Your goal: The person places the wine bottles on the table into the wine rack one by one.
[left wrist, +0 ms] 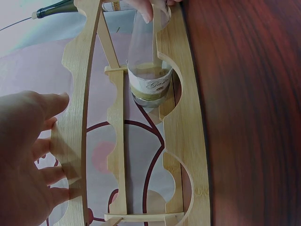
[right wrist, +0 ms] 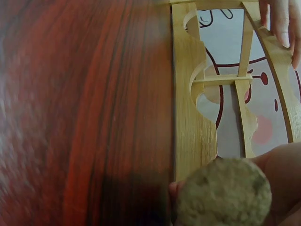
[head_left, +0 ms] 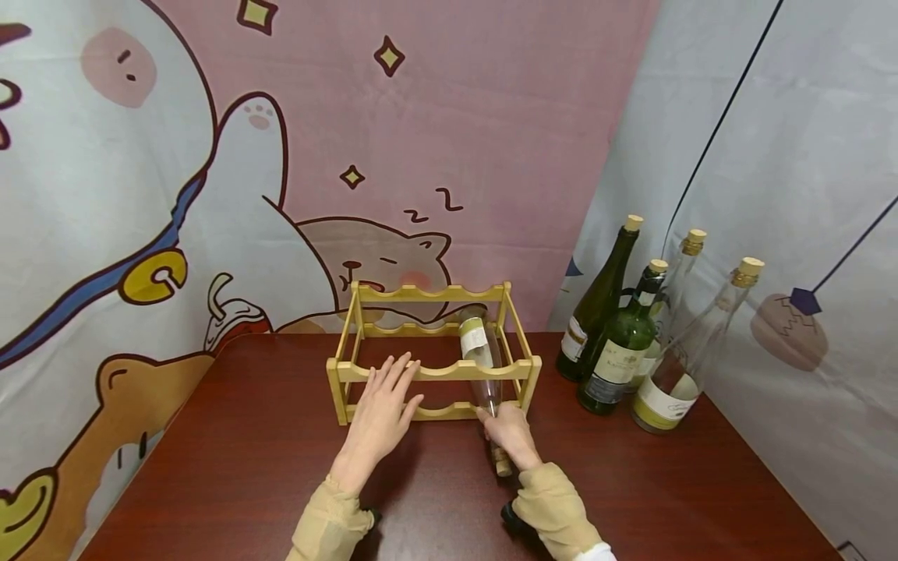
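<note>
A clear glass wine bottle [head_left: 475, 336] with a white and yellow-green label lies in the right part of a light wooden bottle rack [head_left: 449, 373]. Its base points to the back, its corked neck toward me. My right hand [head_left: 510, 431] grips the neck in front of the rack's lower rail. In the right wrist view the cork [right wrist: 225, 193] shows large beside that hand. My left hand [head_left: 381, 413], fingers extended, rests at the upper front rail left of centre. The left wrist view shows its fingertips [left wrist: 59, 194] against this rail.
Several corked bottles stand on the right of the dark red table [head_left: 231, 460]: a dark green one [head_left: 603, 308], a green one with a cream label [head_left: 620, 351] and clear ones such as the nearest [head_left: 694, 358]. A cartoon-printed cloth [head_left: 477, 117] hangs behind the rack.
</note>
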Demonstrator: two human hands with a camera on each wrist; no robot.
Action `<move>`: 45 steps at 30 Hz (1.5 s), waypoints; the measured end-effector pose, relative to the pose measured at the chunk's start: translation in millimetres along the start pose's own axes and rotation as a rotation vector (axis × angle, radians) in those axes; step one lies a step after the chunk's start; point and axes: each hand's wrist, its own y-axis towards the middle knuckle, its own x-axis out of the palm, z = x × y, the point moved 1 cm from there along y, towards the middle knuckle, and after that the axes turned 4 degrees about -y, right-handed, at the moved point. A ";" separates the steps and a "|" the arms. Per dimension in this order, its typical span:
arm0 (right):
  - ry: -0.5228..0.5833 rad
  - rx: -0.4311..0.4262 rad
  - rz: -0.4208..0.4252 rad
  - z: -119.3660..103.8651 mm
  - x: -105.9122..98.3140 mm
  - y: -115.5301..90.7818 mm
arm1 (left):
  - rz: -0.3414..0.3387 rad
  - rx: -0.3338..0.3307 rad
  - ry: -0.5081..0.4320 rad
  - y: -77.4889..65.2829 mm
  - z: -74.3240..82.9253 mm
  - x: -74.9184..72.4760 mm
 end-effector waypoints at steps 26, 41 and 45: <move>-0.306 0.031 0.003 1.1 -9.7 0.2 | -0.001 0.001 0.003 0.0 0.0 0.0; -0.319 -0.009 0.070 -0.2 -13.3 -7.1 | 0.009 0.007 -0.003 0.7 -0.8 1.2; -0.320 -0.014 0.065 0.0 -13.5 -7.1 | 0.007 0.007 -0.003 0.5 0.0 0.7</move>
